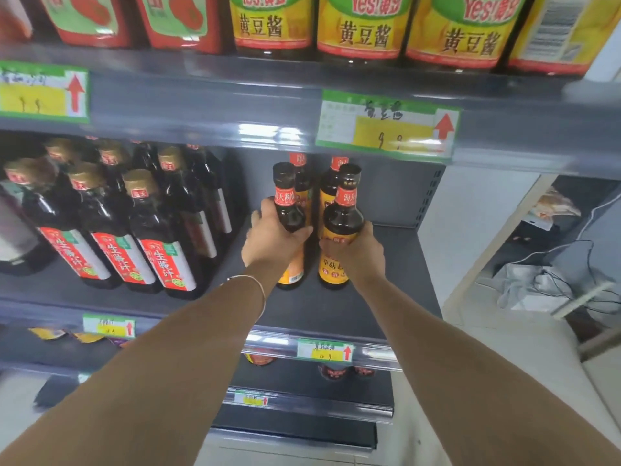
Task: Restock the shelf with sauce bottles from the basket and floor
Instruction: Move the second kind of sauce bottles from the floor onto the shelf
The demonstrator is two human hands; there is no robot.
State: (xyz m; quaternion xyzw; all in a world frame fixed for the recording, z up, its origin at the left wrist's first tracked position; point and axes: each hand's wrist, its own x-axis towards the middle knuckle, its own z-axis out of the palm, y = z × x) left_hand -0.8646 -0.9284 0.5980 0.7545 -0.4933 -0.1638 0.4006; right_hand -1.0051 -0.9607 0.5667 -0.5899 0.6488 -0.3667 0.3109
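Note:
Two dark sauce bottles with orange labels stand side by side on the grey middle shelf point(386, 297). My left hand point(268, 237) grips the left bottle point(289, 210) round its shoulder. My right hand point(356, 253) grips the right bottle point(342, 216) round its body. Both bottles are upright with their bases on the shelf. Two more bottles of the same kind point(331, 193) stand right behind them, mostly hidden. No basket or floor stock is in view.
Several dark bottles with red and white labels point(161, 230) fill the shelf's left half. Yellow-labelled jars point(363, 25) line the shelf above, whose price strip point(386, 124) overhangs the bottles. Lower shelves point(302, 385) hold a few items. Bags and cables point(544, 284) lie on the floor at right.

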